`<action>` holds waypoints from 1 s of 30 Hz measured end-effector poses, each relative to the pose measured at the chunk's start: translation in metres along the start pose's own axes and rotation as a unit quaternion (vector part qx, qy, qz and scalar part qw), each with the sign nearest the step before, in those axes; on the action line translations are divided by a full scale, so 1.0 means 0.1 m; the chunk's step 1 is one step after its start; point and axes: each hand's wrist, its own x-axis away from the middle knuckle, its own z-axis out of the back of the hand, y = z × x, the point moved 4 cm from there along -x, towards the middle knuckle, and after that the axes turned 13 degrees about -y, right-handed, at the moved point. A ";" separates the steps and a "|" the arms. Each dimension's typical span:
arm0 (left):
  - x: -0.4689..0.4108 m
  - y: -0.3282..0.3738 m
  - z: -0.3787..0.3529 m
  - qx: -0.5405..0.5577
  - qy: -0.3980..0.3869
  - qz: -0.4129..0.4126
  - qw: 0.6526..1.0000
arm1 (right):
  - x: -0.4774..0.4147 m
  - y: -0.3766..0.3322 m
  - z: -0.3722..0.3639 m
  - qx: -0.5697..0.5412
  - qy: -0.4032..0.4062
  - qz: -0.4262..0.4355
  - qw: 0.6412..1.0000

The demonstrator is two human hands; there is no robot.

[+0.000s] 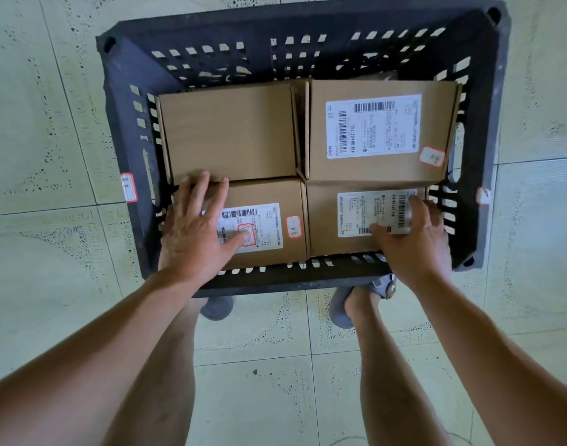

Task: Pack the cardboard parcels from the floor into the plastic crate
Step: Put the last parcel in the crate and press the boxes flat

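A black slatted plastic crate stands on the floor in front of me. Several brown cardboard parcels fill it in two rows. The far-left parcel is plain. A large white shipping label covers the far-right parcel. My left hand lies flat, fingers spread, on the near-left parcel, partly covering its label. On the near-right parcel, my right hand rests flat over the label's right end. Neither hand grips anything.
Pale green speckled floor tiles surround the crate. My feet in grey sandals stand just behind the crate's near rim. A red-edged sticker is on the crate's left rim. No parcels lie on the visible floor.
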 end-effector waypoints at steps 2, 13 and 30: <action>0.01 0.07 0.06 -0.014 0.014 0.004 1.000 | 0.05 0.01 0.06 -0.020 0.031 0.019 0.999; -0.46 1.26 0.42 0.178 0.010 -0.094 0.980 | -0.36 -0.49 0.80 -0.004 0.101 0.131 0.986; -0.48 1.19 0.33 0.258 -0.050 -0.088 0.961 | -0.47 -0.50 0.78 -0.011 0.089 0.132 0.987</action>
